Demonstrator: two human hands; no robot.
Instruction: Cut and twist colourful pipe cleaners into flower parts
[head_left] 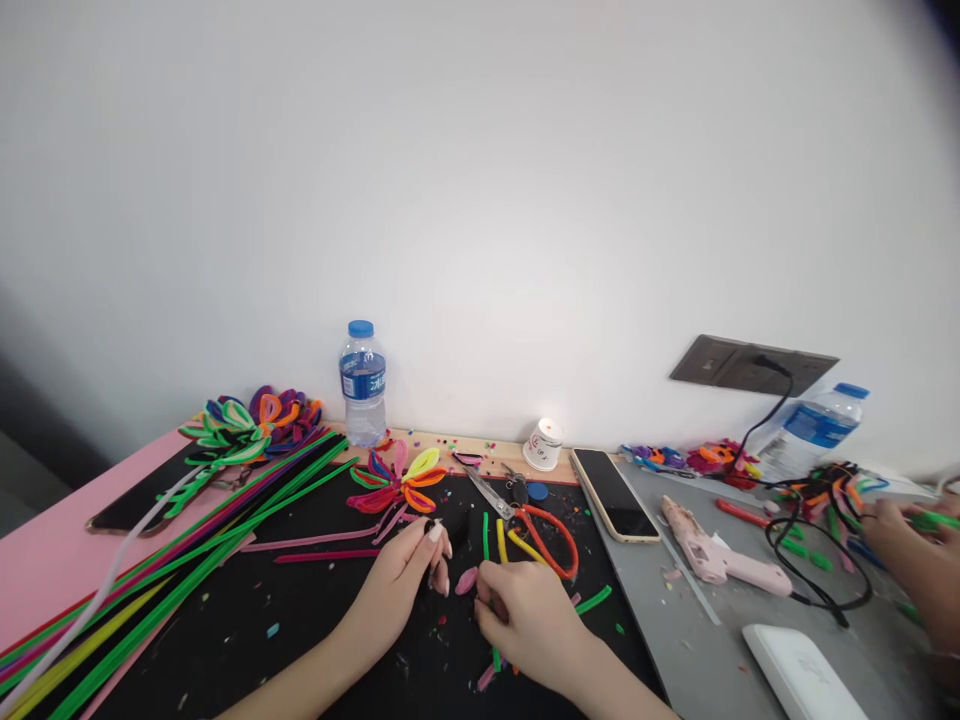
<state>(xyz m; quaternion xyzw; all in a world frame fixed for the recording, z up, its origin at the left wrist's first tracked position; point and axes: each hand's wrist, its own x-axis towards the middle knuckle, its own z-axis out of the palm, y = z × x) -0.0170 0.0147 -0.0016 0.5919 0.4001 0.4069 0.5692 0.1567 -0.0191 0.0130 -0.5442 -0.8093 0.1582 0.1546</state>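
My left hand (397,580) is over the black mat with thumb and index finger pressed together; a small dark bit shows at the fingertips, too small to name. Close by on the right, my right hand (532,620) has its fingers curled in, and whatever they grip is hidden. A small pink loop of pipe cleaner (466,580) lies at its fingertips. Cut green pipe cleaner pieces (596,600) stick out around that hand. Beyond it lie orange-handled scissors (551,540), blades partly apart. A multicoloured pipe cleaner flower (397,482) rests behind my left hand.
Long pipe cleaners (187,560) spread along the left. At the back stand a water bottle (363,390) and a paper cup (543,445). A phone (615,495), a pink glue gun (720,555) with its cord and a white device (802,670) lie rightward, near another person's hand (915,560).
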